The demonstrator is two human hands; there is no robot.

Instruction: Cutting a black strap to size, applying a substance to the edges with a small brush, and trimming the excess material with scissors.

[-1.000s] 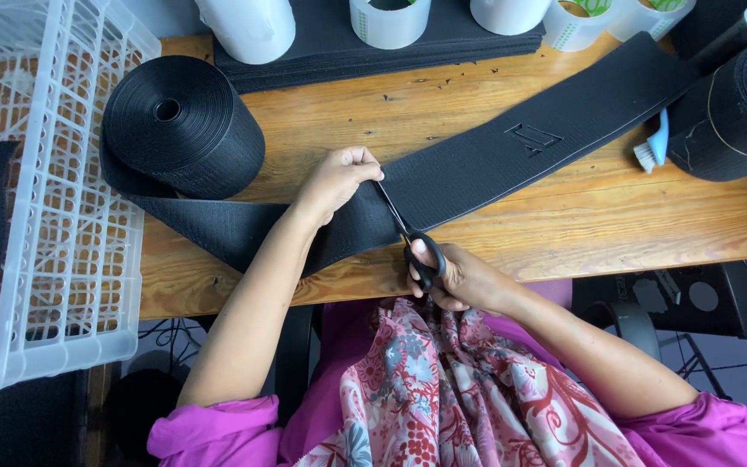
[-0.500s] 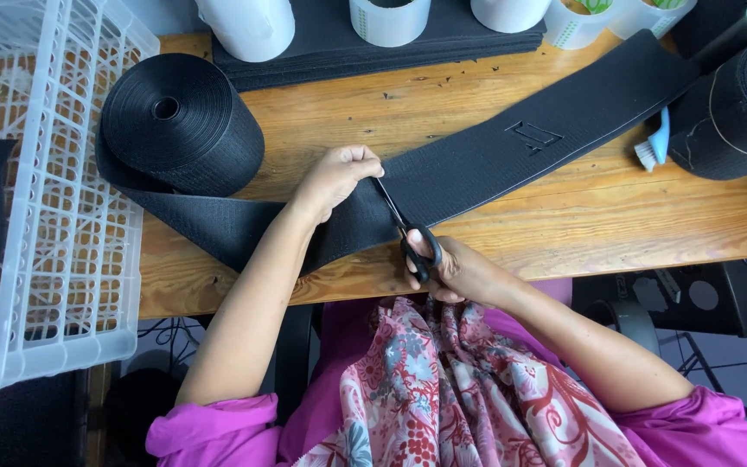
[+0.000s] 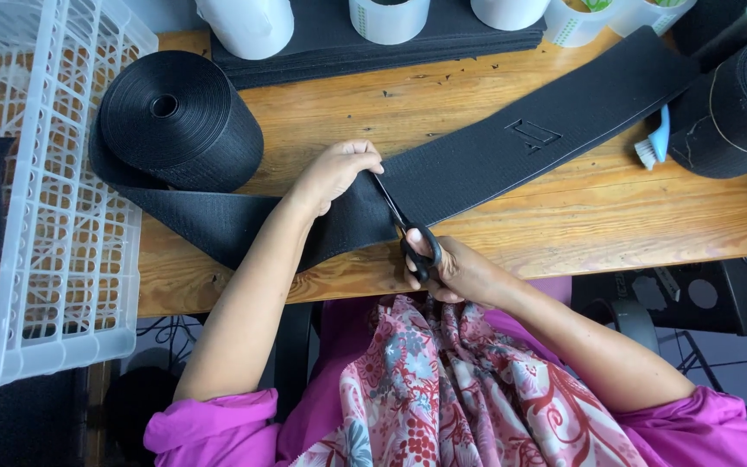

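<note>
— See how the left hand [image 3: 336, 173] is pressing the black strip [image 3: 512, 151] flat on the bench [image 3: 616, 216], fingers curled together right at the far edge of the cut?

— Yes, and the scissors [image 3: 408, 227] run straight toward those knuckles. The right hand [image 3: 456, 270] has its fingers hooked through the black handles at the bench's near edge, blades lying across the strip.

— That's my worry. One long snip and the tips could nick the holding hand, they're nearly touching it.

— The line could wander, too. The strip lies slanted, one end going to the big roll [image 3: 179, 117] on the left, the other stretching toward the rolls at the right. If the roll tugs, I'd guess the cut goes crooked.

— And the cut piece could slide off the near edge.
</note>
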